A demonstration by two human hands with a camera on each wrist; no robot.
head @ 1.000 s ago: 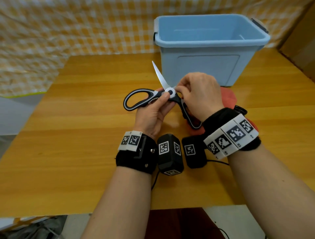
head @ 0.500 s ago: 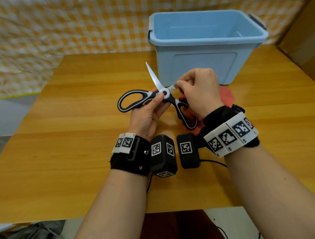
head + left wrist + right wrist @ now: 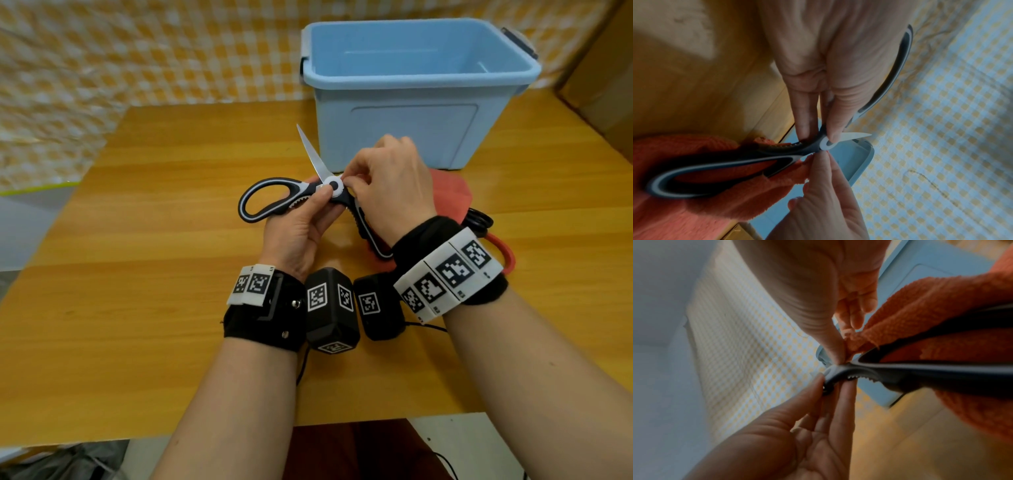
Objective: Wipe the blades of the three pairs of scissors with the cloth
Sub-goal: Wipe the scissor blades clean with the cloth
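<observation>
Black-and-white scissors [image 3: 274, 198] are held spread wide above the table, one bare blade [image 3: 313, 154] pointing up and away. My left hand [image 3: 301, 226] pinches them at the white pivot [image 3: 826, 142] between thumb and fingers. My right hand [image 3: 390, 185] pinches the orange cloth [image 3: 941, 305] right beside the pivot; the second blade is hidden under this hand. The cloth [image 3: 448, 195] trails down behind one handle loop [image 3: 715, 170]. Two more pairs lie to the right, showing a black handle [image 3: 479, 219] and a red handle [image 3: 503, 253].
An open light-blue plastic bin [image 3: 411, 120] stands just behind the hands on the wooden table [image 3: 137, 308]. A yellow checked cloth [image 3: 137, 51] hangs behind the table. A brown cardboard box [image 3: 603, 68] stands at the far right.
Both hands and the scissors have stayed almost in place. The right fingertips with the cloth have drawn slightly closer to the pivot.
</observation>
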